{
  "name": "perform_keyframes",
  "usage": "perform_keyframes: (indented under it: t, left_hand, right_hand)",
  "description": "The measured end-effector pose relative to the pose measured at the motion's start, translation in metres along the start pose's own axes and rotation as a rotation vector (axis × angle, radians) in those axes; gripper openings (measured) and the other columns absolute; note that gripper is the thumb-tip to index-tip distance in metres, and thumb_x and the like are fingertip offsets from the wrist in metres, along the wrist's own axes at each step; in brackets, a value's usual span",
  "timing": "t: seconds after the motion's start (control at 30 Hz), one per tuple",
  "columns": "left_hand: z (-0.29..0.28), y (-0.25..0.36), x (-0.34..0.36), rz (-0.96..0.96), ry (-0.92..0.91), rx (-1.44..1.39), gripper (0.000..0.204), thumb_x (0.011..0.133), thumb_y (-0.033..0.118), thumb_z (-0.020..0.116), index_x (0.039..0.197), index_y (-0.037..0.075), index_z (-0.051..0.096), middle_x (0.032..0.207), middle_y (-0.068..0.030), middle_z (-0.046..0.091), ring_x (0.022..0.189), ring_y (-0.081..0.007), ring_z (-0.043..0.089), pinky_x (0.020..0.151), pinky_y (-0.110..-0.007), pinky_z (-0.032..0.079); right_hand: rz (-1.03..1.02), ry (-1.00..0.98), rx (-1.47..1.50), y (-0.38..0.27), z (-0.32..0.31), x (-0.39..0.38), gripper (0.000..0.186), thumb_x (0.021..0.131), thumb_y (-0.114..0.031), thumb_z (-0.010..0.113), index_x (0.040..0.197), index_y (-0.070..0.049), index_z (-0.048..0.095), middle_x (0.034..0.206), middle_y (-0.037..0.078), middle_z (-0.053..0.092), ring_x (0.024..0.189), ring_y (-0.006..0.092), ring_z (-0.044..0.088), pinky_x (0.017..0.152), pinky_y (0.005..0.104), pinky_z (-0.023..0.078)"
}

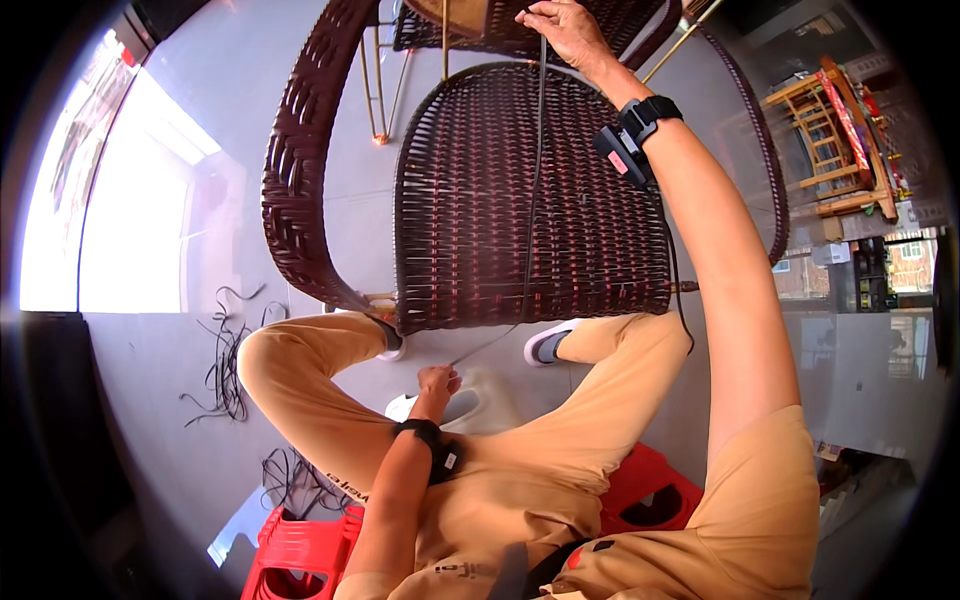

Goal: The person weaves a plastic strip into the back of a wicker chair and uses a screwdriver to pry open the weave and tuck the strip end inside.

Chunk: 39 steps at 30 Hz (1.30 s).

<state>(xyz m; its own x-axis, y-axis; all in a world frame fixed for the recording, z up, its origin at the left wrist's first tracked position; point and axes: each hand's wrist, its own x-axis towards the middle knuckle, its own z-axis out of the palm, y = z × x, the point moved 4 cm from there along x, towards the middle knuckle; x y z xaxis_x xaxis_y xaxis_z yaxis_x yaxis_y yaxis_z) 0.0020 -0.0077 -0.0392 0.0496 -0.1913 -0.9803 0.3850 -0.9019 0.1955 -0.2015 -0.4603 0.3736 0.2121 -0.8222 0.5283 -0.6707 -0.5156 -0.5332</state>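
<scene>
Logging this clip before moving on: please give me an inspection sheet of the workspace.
Surface: grey floor, glossy.
Job's things: dark woven chair tipped toward the seated person; dark cord running down its woven panel.
Clutter: loose cord offcuts on the floor at left.
Grips: right hand pinches the cord at the chair's top; left hand closed on the strand below the panel.
Cables: thin cable hanging from the right wrist device.
Surroundings: red plastic stool, wooden chair frames, bright doorway.

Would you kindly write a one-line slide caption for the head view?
Seated person's right hand and left hand pull a dark strand across a brown woven chair.
</scene>
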Motion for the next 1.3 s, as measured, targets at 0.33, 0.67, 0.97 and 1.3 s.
perform_keyframes:
  t: [0.33, 0.67, 0.97, 1.3]
  left_hand:
    - [0.005, -0.002, 0.002, -0.028, -0.011, 0.042, 0.009, 0.085, 0.009, 0.058, 0.090, 0.001, 0.056, 0.080, -0.0107, 0.060, 0.065, -0.0241, 0.062, 0.057, -0.034, 0.055]
    - [0.004, 0.008, -0.007, -0.018, -0.085, 0.105, 0.010, 0.083, 0.008, 0.060, 0.091, 0.006, 0.054, 0.080, -0.0087, 0.061, 0.066, -0.0222, 0.061, 0.058, -0.034, 0.054]
    - [-0.001, 0.036, 0.004, 0.753, 0.094, 0.441, 0.059, 0.070, 0.000, 0.062, 0.128, 0.003, 0.047, 0.106, -0.0128, 0.059, 0.088, -0.0198, 0.057, 0.075, -0.030, 0.047]
    - [-0.017, 0.125, -0.155, 0.521, -0.405, 0.502, 0.033, 0.085, 0.022, 0.056, 0.110, 0.001, 0.059, 0.102, -0.0071, 0.062, 0.094, -0.0190, 0.060, 0.079, -0.035, 0.048]
  right_hand:
    - [0.182, -0.258, 0.188, 0.081, 0.047, -0.026, 0.023, 0.091, -0.019, 0.056, 0.103, -0.002, 0.066, 0.109, 0.007, 0.059, 0.094, 0.0163, 0.063, 0.084, 0.0270, 0.051]
    - [0.297, -0.161, 0.301, 0.063, 0.048, -0.032, 0.017, 0.083, -0.015, 0.060, 0.089, -0.002, 0.069, 0.075, 0.004, 0.063, 0.064, 0.0106, 0.057, 0.057, 0.0247, 0.045]
    - [0.237, -0.321, 0.544, -0.043, -0.061, -0.118, 0.021, 0.091, -0.016, 0.054, 0.098, -0.001, 0.066, 0.096, 0.006, 0.063, 0.080, 0.0097, 0.061, 0.077, 0.0241, 0.051]
    - [0.978, -0.217, 0.944, -0.159, -0.067, -0.332, 0.014, 0.083, -0.010, 0.064, 0.090, 0.001, 0.068, 0.074, 0.006, 0.064, 0.055, 0.0094, 0.059, 0.054, 0.0207, 0.050]
